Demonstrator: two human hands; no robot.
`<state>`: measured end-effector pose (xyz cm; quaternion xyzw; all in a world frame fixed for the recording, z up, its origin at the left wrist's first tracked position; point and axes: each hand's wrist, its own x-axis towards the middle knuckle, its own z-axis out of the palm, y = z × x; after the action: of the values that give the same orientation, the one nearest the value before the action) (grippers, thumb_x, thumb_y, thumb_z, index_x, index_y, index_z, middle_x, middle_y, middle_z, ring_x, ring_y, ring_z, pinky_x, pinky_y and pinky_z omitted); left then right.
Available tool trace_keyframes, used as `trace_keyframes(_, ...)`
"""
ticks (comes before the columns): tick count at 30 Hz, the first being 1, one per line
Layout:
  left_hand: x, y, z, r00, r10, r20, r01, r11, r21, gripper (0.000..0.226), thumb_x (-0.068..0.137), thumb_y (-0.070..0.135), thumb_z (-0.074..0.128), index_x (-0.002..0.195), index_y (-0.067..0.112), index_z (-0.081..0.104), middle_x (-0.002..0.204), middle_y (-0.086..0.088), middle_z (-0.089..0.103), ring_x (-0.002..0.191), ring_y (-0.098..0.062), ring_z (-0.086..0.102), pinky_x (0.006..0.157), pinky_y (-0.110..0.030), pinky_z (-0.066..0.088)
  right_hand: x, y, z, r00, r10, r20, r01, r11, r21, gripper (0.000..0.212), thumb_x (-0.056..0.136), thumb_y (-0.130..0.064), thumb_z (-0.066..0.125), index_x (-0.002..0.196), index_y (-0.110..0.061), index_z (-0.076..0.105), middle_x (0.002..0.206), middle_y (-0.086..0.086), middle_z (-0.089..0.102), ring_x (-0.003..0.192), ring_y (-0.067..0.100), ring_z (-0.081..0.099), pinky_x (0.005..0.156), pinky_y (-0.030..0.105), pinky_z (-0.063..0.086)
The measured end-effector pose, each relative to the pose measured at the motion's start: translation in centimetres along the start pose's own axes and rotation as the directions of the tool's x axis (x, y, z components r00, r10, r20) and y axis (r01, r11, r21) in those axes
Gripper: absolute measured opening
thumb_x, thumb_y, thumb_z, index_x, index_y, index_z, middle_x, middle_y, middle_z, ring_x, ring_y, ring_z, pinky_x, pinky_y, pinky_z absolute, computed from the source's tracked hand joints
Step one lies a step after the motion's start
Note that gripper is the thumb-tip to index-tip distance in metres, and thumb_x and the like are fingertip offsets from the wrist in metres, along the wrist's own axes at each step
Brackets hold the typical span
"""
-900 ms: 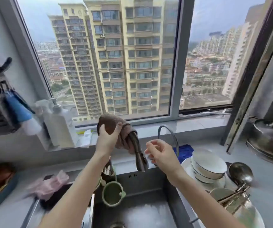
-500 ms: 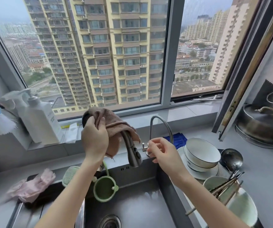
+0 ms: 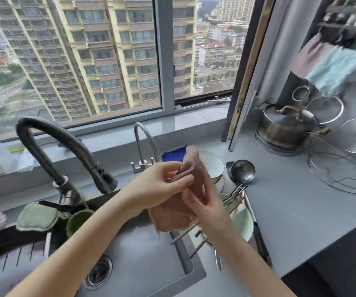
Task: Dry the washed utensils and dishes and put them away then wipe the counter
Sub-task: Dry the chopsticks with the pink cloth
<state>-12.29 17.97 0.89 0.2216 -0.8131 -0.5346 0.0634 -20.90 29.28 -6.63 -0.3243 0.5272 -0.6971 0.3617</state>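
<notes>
While hands [image 3: 160, 187] grip cloth [image 3: 191, 168] (pink); bowls [image 3: 212, 166] behind.

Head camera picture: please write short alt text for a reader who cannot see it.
Two bare hands, left hand and right hand, hold a pinkish-brown woven cloth above a grey steel sink. A dark curved faucet stands on the left; white bowls, a steel ladle and chopsticks wait on the grey counter on the right.

Window: wide grey-framed glass window [image 3: 160, 61], daylit high-rise blocks outside
Sill: pale grey stone sill [image 3: 189, 123]
</notes>
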Motion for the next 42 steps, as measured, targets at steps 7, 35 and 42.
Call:
trace_keyframes(7,4.5,-2.5,4.9,0.998,-0.05,-0.028,0.055,0.977,0.206,0.02,0.093,0.034,0.054,0.102,0.027,0.071,0.096,0.012,0.071,0.088,-0.007,0.067,0.084,-0.027,0.054,-2.0,-0.5,-9.2,0.957,-0.066,-0.281,0.0,0.973,-0.229,0.045,0.089,-0.001,0.06,0.125,-0.027,0.058,0.118,-0.01,0.068,0.115,0.008,0.06,0.102,0.032,0.046)
trace_keyframes(35,5.6,-10.9,14.4,0.988,-0.147,-0.038,0.106,0.488,0.867,0.024,0.085,0.036,0.043,0.098,0.017,0.048,0.097,-0.003,0.053,0.095,-0.026,0.054,0.074,-0.032,0.04,-4.6,1.0,-17.2,0.887,-0.068,-0.457,-0.128,0.914,-0.384,0.046,0.089,0.0,0.06,0.127,-0.025,0.057,0.116,-0.017,0.066,0.109,-0.002,0.06,0.096,0.013,0.045)
trace_keyframes(42,4.7,-11.9,13.1,0.959,-0.275,0.063,0.154,0.7,0.697,0.069,0.084,0.026,0.048,0.146,0.024,0.018,0.098,-0.004,0.062,0.092,-0.022,0.059,0.075,-0.033,0.047,-4.3,1.6,-16.6,0.887,-0.085,-0.454,-0.124,0.904,-0.41,0.049,0.088,-0.001,0.062,0.124,-0.034,0.054,0.117,-0.02,0.063,0.113,-0.001,0.059,0.101,0.019,0.043)
